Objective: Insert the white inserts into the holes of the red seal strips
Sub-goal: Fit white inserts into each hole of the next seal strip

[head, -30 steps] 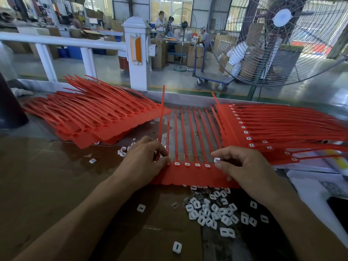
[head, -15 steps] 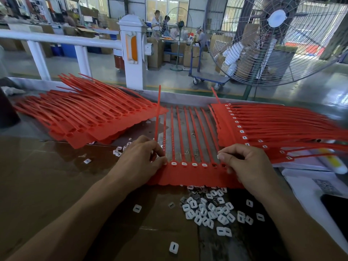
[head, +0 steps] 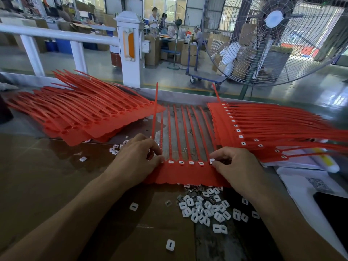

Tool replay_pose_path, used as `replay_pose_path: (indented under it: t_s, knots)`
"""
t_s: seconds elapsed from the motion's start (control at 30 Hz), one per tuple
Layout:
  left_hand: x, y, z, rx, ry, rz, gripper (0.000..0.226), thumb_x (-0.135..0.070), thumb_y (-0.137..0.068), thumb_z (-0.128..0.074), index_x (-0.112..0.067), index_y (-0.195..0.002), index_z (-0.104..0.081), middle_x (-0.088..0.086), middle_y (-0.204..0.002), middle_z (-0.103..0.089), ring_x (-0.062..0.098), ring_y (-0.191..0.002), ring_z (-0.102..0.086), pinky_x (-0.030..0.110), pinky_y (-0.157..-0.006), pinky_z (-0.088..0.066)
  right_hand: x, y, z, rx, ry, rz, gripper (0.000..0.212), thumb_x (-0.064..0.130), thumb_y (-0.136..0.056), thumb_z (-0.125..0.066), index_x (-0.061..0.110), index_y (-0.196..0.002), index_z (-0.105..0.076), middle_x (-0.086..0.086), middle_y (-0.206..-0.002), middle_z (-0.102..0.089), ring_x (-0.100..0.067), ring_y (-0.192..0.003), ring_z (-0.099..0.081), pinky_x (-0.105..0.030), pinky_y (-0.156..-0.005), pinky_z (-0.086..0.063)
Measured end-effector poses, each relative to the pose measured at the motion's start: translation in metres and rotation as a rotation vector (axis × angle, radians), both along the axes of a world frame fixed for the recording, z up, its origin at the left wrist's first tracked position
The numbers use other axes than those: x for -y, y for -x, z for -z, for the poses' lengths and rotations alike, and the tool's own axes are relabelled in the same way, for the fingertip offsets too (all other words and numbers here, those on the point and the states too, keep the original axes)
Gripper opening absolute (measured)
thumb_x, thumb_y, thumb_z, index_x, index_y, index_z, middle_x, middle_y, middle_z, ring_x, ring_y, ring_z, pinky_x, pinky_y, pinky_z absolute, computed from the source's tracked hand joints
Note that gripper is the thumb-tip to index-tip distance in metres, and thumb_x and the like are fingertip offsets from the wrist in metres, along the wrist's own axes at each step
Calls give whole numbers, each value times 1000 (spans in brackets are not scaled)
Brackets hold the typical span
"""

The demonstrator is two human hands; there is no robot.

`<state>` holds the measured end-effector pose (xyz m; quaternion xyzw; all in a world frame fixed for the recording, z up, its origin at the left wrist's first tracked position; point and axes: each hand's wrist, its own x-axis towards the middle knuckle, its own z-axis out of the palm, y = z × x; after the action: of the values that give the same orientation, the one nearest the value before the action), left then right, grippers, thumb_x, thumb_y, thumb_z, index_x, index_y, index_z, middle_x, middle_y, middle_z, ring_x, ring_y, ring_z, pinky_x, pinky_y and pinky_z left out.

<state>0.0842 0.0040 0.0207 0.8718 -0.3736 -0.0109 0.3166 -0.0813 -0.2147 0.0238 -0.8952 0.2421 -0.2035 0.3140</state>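
Note:
A red sheet of joined seal strips (head: 185,174) lies flat before me, its tails running away from me. Several white inserts (head: 191,162) sit in a row in its holes. My right hand (head: 238,167) pinches one white insert (head: 212,160) at the sheet's right end, over a hole. My left hand (head: 136,160) holds the sheet's left end, fingers curled over the strip there, thumb on the edge. A loose heap of white inserts (head: 204,209) lies on the table just below the sheet.
A stack of red strips without inserts (head: 81,117) lies at the left, a stack with inserts (head: 263,127) at the right. Stray inserts (head: 170,244) dot the brown cardboard. Papers and a dark phone (head: 333,208) sit at far right. A big fan (head: 273,36) stands behind.
My right hand has brought the insert down onto the right end hole and now pinches it there. My left hand has stayed on the sheet's left end.

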Motion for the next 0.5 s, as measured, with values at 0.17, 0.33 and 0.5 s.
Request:
replay_pose_path:
  t_s: [0.17, 0.33, 0.5]
  knots:
    - [-1, 0, 1, -2, 3, 5, 13, -45, -88, -72, -38, -98, -68, -15, -115, -51, 7, -107, -51, 32, -95, -46, -1, 1, -1, -40, 77, -9, 16, 21, -92, -75, 36, -96, -77, 24, -89, -71, 18, -86, -61, 1, -70, -43]
    - [-1, 0, 2, 1, 1, 6, 14, -45, -89, -72, -37, -99, -68, -15, -115, -51, 7, -107, -51, 31, -94, -45, -1, 1, -2, -78, 120, -33, 13, 24, -94, -74, 32, -102, -79, 19, -100, -68, 6, -93, -61, -6, -75, -40]
    - [-1, 0, 3, 11, -3, 7, 14, -45, -89, -72, -37, -100, -68, -15, -115, -51, 6, -106, -51, 31, -94, -45, -2, 0, -3, -121, 133, -25, 16, 25, -97, -70, 31, -109, -79, 17, -103, -63, -1, -98, -58, -12, -78, -38]
